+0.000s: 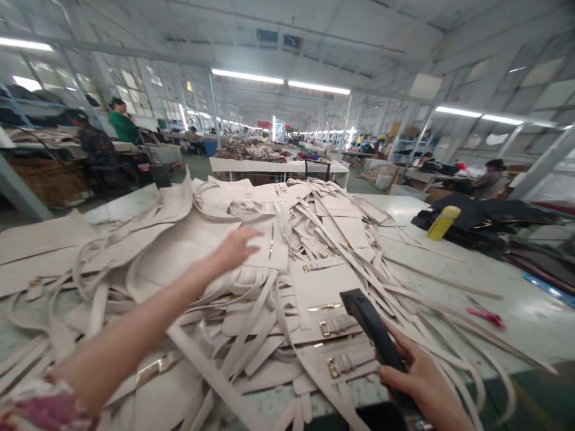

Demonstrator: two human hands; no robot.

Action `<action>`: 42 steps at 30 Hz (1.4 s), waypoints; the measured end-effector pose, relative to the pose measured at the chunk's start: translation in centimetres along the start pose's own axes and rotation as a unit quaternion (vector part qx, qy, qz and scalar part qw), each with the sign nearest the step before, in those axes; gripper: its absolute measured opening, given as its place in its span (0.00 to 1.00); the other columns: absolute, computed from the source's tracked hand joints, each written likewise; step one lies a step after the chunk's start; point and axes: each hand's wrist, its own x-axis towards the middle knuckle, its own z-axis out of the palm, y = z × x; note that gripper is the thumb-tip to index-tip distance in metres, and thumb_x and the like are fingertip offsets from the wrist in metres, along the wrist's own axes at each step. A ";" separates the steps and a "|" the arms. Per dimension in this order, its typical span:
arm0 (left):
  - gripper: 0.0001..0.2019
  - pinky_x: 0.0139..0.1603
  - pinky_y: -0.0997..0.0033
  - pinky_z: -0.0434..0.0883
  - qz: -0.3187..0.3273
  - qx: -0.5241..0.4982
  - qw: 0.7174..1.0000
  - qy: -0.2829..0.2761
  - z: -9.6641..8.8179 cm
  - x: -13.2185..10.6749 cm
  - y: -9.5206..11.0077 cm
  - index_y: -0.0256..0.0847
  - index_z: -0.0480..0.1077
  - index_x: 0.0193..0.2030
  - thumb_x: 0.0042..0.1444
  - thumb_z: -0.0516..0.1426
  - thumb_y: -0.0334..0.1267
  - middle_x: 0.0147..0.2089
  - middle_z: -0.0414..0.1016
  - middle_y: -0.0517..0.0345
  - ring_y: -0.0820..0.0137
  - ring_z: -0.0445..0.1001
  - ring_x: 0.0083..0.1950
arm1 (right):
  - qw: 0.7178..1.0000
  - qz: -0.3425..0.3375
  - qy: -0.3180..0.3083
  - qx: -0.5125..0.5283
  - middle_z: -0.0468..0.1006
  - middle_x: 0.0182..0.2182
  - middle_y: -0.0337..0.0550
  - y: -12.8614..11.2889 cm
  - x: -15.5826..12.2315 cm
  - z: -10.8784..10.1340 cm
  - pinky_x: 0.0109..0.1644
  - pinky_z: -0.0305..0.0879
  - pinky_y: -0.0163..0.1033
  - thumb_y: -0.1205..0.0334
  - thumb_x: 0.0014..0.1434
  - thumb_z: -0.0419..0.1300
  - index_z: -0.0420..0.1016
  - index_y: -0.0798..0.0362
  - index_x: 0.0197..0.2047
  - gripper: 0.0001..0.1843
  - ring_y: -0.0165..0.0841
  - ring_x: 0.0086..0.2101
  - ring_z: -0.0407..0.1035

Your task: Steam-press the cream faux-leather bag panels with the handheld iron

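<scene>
A big heap of cream leather bag panels and straps [215, 269] with gold buckles covers the table in front of me. My left hand [236, 246] reaches out over the heap, fingers together and lying on a flat cream panel [265, 242] near the top of the pile. My right hand [415, 374] is low at the front right, fingers wrapped round a long black tool [372, 326] that points up and left over the buckled strap pieces [336, 326].
A yellow bottle [442, 222] lies by a pile of black material [489, 218] at the right. Pink scissors [487, 315] lie on the pale table top [449, 263]. People work at tables at the far left and right. Another loaded table [278, 164] stands behind.
</scene>
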 end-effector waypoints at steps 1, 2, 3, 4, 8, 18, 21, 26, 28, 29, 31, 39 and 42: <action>0.16 0.55 0.67 0.59 0.020 -0.011 0.999 -0.038 4.0 -1.7 1.5 0.38 0.68 0.46 0.48 0.54 0.32 0.47 0.71 0.51 0.67 0.67 0.50 | 1.000 0.008 -0.022 -0.003 0.72 0.24 0.34 -0.3 -0.2 0.2 0.17 0.59 0.30 0.66 0.40 0.61 0.44 0.55 0.64 0.49 0.26 0.18 0.60; 0.17 0.54 0.67 0.60 0.040 -0.020 0.996 -0.073 7.5 -3.4 2.9 0.40 0.68 0.46 0.47 0.56 0.32 0.47 0.71 0.54 0.68 0.67 0.50 | 0.999 0.019 -0.050 -0.008 0.71 0.23 0.33 -0.6 -0.4 0.5 0.17 0.59 0.30 0.68 0.39 0.59 0.45 0.55 0.64 0.48 0.25 0.17 0.59; 0.18 0.56 0.65 0.59 0.062 -0.020 0.992 -0.113 10.4 -5.0 4.0 0.41 0.68 0.47 0.46 0.56 0.32 0.48 0.70 0.54 0.67 0.66 0.51 | 0.996 0.032 -0.082 -0.015 0.70 0.22 0.32 -0.8 -0.6 0.8 0.16 0.58 0.29 0.69 0.38 0.58 0.47 0.54 0.63 0.47 0.24 0.16 0.57; 0.18 0.57 0.62 0.57 0.058 -0.015 0.990 -0.129 12.6 -6.3 4.9 0.41 0.67 0.47 0.47 0.56 0.32 0.49 0.70 0.53 0.66 0.65 0.52 | 0.992 0.043 -0.112 -0.023 0.68 0.21 0.31 -0.9 -0.6 1.2 0.15 0.57 0.29 0.71 0.37 0.57 0.49 0.53 0.63 0.47 0.24 0.15 0.56; 0.20 0.62 0.55 0.46 0.028 0.005 0.996 -0.089 16.0 -9.3 5.7 0.40 0.63 0.51 0.49 0.50 0.29 0.53 0.66 0.52 0.66 0.60 0.56 | 0.981 0.067 -0.173 -0.060 0.67 0.21 0.30 -0.5 -0.1 3.3 0.13 0.55 0.26 0.76 0.34 0.55 0.55 0.49 0.60 0.46 0.21 0.13 0.54; 0.25 0.52 0.58 0.56 -0.029 0.124 0.980 -0.154 15.2 -8.1 6.7 0.37 0.61 0.50 0.43 0.45 0.19 0.48 0.66 0.47 0.62 0.63 0.51 | 0.991 -0.012 -0.131 0.016 0.70 0.22 0.30 -0.8 2.4 6.2 0.15 0.58 0.26 0.76 0.37 0.57 0.57 0.49 0.59 0.43 0.22 0.15 0.57; 0.20 0.46 0.58 0.57 -0.032 0.148 0.969 -0.196 13.3 -7.5 7.9 0.39 0.68 0.40 0.44 0.44 0.19 0.41 0.67 0.48 0.61 0.66 0.45 | 0.998 -0.014 -0.062 0.023 0.72 0.23 0.33 -0.8 0.9 3.7 0.16 0.60 0.29 0.73 0.38 0.58 0.54 0.52 0.61 0.44 0.24 0.16 0.59; 0.20 0.46 0.56 0.55 0.014 0.153 0.950 -0.270 10.5 -9.1 9.3 0.41 0.71 0.35 0.44 0.44 0.20 0.39 0.69 0.50 0.62 0.67 0.43 | 0.996 -0.002 0.079 0.051 0.73 0.26 0.37 0.0 -2.6 -3.2 0.17 0.63 0.33 0.66 0.38 0.63 0.46 0.54 0.63 0.49 0.29 0.18 0.64; 0.20 0.48 0.54 0.54 0.039 0.150 0.947 -0.280 10.8 -10.7 9.6 0.42 0.71 0.38 0.43 0.45 0.21 0.42 0.69 0.51 0.61 0.66 0.46 | 0.989 -0.003 0.143 0.046 0.73 0.25 0.37 0.5 -4.3 -5.5 0.18 0.63 0.34 0.63 0.39 0.64 0.46 0.55 0.63 0.50 0.30 0.18 0.64; 0.22 0.50 0.53 0.52 0.049 0.151 0.949 -0.271 11.3 -11.5 9.8 0.43 0.70 0.41 0.43 0.46 0.20 0.44 0.69 0.51 0.61 0.65 0.48 | 0.985 0.000 0.167 0.045 0.73 0.25 0.37 0.9 -5.2 -6.3 0.19 0.64 0.35 0.62 0.39 0.65 0.47 0.54 0.63 0.50 0.31 0.18 0.65; 0.26 0.54 0.53 0.49 0.070 0.159 0.955 -0.242 12.6 -12.8 10.0 0.43 0.67 0.47 0.44 0.45 0.19 0.49 0.67 0.51 0.62 0.63 0.51 | 0.980 0.012 0.192 0.046 0.73 0.26 0.37 1.8 -7.1 -7.3 0.19 0.64 0.35 0.60 0.39 0.66 0.47 0.53 0.63 0.50 0.31 0.19 0.64; 0.17 0.51 0.55 0.53 0.066 0.185 0.970 -0.145 15.9 -11.8 10.1 0.42 0.65 0.51 0.55 0.47 0.28 0.47 0.67 0.51 0.60 0.65 0.48 | 0.984 0.053 0.160 0.063 0.73 0.32 0.42 6.4 -14.2 -6.9 0.24 0.63 0.34 0.61 0.37 0.64 0.54 0.52 0.61 0.46 0.37 0.28 0.67; 0.15 0.48 0.56 0.54 0.061 0.203 0.967 -0.141 15.9 -10.4 10.1 0.42 0.66 0.48 0.55 0.47 0.30 0.44 0.67 0.51 0.61 0.65 0.47 | 0.984 0.064 0.156 0.055 0.72 0.33 0.42 6.8 -14.9 -7.2 0.24 0.62 0.32 0.63 0.38 0.62 0.56 0.52 0.61 0.44 0.37 0.30 0.67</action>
